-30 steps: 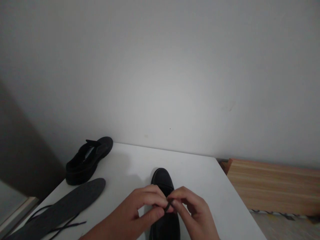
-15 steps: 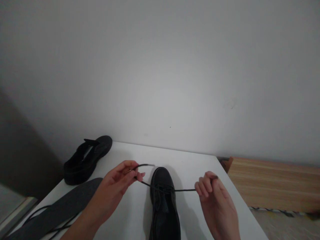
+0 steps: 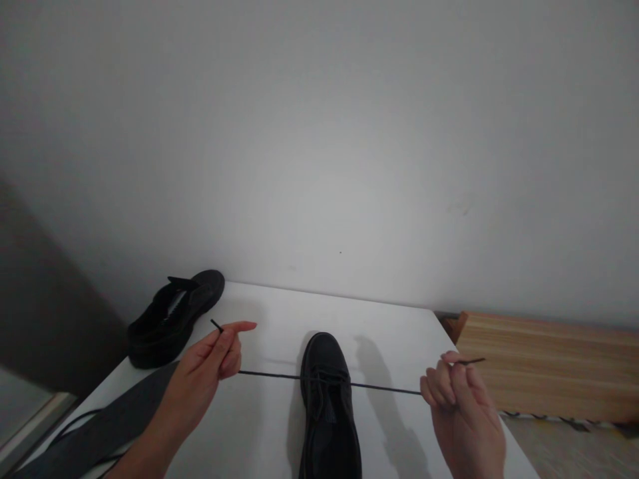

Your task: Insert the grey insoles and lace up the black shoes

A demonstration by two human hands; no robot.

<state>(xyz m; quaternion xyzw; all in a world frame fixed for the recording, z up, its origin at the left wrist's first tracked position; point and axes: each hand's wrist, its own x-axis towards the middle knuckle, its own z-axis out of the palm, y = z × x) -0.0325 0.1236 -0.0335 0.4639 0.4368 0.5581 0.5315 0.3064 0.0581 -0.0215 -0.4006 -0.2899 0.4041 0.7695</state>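
A black shoe (image 3: 324, 352) stands on the white table in front of me, toe pointing at the wall. Its black shoelace (image 3: 269, 375) runs out taut to both sides from the front of the lacing. My left hand (image 3: 207, 369) pinches one end, with the tip poking up past the thumb and the index finger stretched out. On the other side my right hand (image 3: 464, 406) is closed round the opposite end, whose tip sticks out to the right. Both hands hover apart from the shoe, left and right of it.
A second black shoe (image 3: 167, 326), with no lace seen in it, sits at the table's back left. Beside my left forearm lies a dark grey flat piece (image 3: 114, 419) with black cords. The white table (image 3: 279, 313) meets the wall; a wooden board (image 3: 549, 366) is at the right.
My hands have moved apart, the left hand leftward and the right hand rightward. The lace between them and the shoe is now longer and straighter on both sides.
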